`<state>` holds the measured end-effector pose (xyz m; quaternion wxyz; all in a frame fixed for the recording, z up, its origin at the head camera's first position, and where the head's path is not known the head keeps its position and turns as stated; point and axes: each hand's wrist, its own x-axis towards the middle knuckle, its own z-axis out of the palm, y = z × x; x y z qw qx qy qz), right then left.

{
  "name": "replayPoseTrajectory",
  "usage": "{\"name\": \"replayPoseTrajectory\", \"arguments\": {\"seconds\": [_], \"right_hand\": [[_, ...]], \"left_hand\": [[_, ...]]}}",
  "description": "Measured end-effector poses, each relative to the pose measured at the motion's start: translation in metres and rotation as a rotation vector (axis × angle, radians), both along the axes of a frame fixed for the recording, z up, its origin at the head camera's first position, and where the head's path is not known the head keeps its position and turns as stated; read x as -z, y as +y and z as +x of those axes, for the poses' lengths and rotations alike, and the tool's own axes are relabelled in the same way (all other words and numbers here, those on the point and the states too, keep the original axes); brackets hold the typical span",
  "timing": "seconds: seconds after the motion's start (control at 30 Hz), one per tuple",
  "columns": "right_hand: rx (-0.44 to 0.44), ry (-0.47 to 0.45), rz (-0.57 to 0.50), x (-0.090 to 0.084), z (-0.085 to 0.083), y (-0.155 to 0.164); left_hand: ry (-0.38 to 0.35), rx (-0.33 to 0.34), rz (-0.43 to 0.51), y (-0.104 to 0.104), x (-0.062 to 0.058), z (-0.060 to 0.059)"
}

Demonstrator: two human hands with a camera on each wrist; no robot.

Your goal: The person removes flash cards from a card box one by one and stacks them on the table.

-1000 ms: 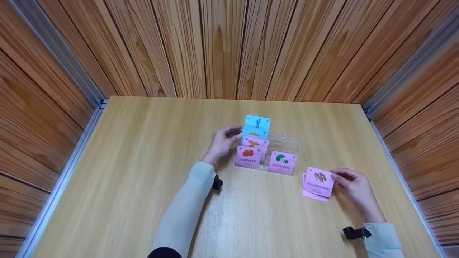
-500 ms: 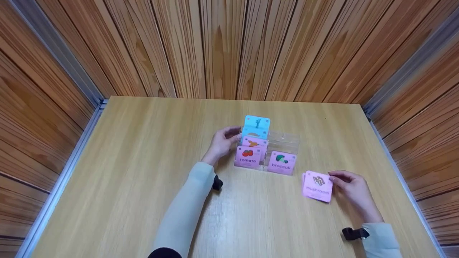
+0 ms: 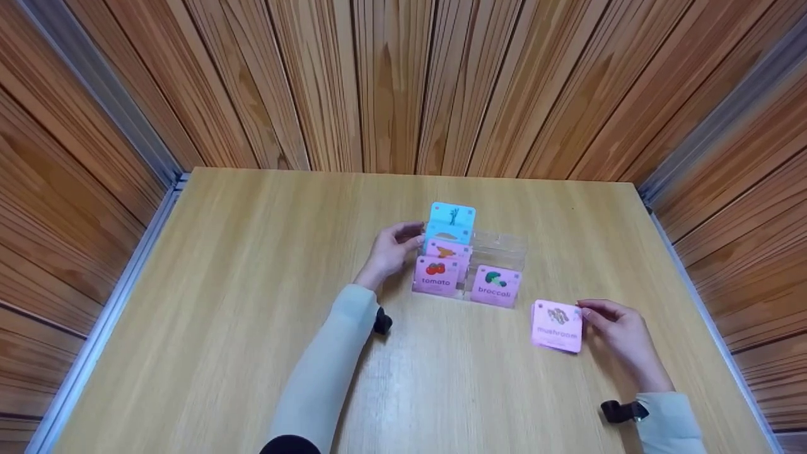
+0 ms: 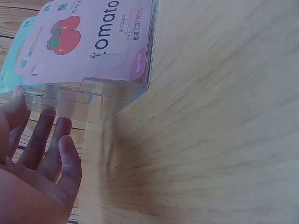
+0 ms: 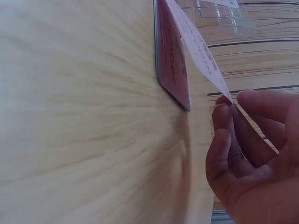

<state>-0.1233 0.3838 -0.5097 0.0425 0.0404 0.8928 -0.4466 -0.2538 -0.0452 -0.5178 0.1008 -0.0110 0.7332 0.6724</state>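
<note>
My left hand [image 3: 388,255] grips the left side of a clear stepped card holder [image 3: 501,251], thumb at its edge and fingers behind. The holder bears a pink tomato card [image 3: 435,276] in front, with another pink card [image 3: 455,251] and blue cards [image 3: 452,215] rising behind it. A pink broccoli card [image 3: 495,287] stands in its front right slot. My right hand [image 3: 621,331] pinches the right corner of a pink mushroom card [image 3: 557,326] between thumb and finger. In the right wrist view this card tilts over a small stack of cards [image 5: 169,60], its lettering partly covered.
The light wooden table [image 3: 252,315] reaches to a plank wall [image 3: 378,88] at the back. More plank panels stand at left and right, with metal rails along the table's sides. The holder's rear right slots show no cards.
The mushroom card has shifted slightly toward me and left, covering more of the stack beneath it. My right hand moved a little with it. The left hand and holder stayed in place.
</note>
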Motion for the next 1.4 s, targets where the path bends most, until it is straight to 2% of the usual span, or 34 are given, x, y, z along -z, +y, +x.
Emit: {"name": "replayPoseTrajectory", "arguments": {"seconds": [0.13,0.43,1.0,1.4], "right_hand": [[0.004,-0.008,-0.02,0.0,0.0,0.0],[0.038,0.038,-0.035,0.002,-0.001,-0.002],[-0.003,0.005,-0.053,-0.004,0.002,-0.002],[-0.006,0.011,-0.055,-0.008,0.001,-0.009]], "left_hand": [[-0.003,-0.004,-0.002,0.0,-0.001,0.0],[0.006,-0.006,0.005,0.001,0.0,0.0],[-0.006,-0.002,0.018,0.0,0.001,0.0],[0.016,-0.009,0.004,0.002,0.001,0.0]]}}
